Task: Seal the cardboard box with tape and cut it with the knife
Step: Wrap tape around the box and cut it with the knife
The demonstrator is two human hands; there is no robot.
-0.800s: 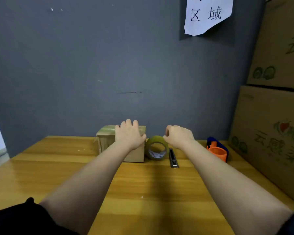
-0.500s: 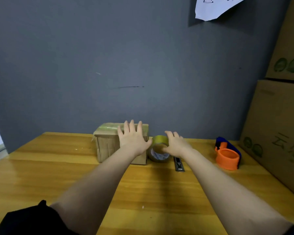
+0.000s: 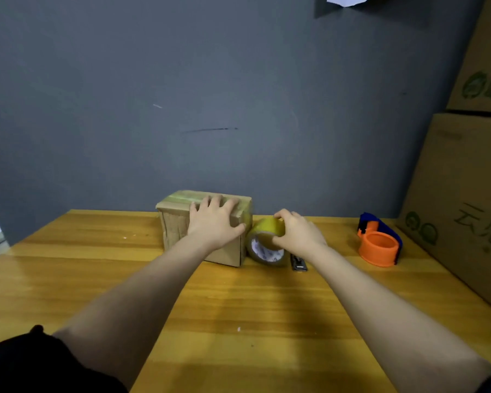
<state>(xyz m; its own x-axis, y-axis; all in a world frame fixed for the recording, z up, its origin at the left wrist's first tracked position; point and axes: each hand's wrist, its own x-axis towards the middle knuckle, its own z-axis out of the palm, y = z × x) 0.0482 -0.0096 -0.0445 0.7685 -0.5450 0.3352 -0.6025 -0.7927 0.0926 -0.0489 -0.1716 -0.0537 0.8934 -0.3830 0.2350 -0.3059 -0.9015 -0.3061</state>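
Observation:
A small cardboard box (image 3: 173, 222) stands at the far side of the wooden table, with shiny tape across its top. My left hand (image 3: 214, 221) lies flat over the box's top right part, fingers spread. Right beside the box, a roll of yellowish tape (image 3: 262, 251) stands on its edge. My right hand (image 3: 298, 234) curls over the top of the roll and grips it. A dark utility knife (image 3: 298, 262) lies on the table just right of the roll, mostly hidden under my right wrist.
An orange and blue tape dispenser (image 3: 379, 245) sits to the right on the wooden table (image 3: 238, 307). Large stacked cardboard cartons (image 3: 465, 194) line the right edge. A grey wall rises right behind the box.
My right hand has come down onto the tape roll and closed around it. My left hand has settled flatter on the box. The camera has tilted down a little.

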